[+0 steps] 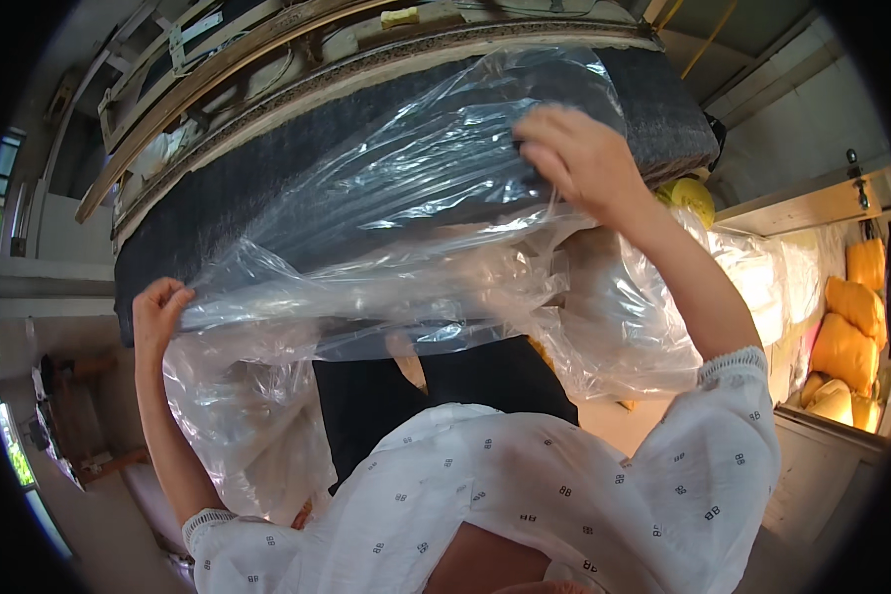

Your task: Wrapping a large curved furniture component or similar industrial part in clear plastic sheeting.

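Observation:
A large sheet of clear plastic film (406,198) lies wrinkled across the dark-covered worktable (178,228), its near part hanging over the front edge. At the film's left corner, my left hand (160,309) pinches the edge between thumb and fingers. My right hand (576,158) is over the film's right part, its fingertips smeared by motion. Whether those fingers grip the film cannot be made out. More crumpled clear plastic (619,307) bulges below the table edge, near my lap.
A long wooden rail (218,74) and a metal-and-wood frame run along the table's far side. Yellow-orange bundles (851,322) are stacked at the far right. A yellow-green round object (691,201) sits by the table's right end. A small yellow block (400,17) rests at the back.

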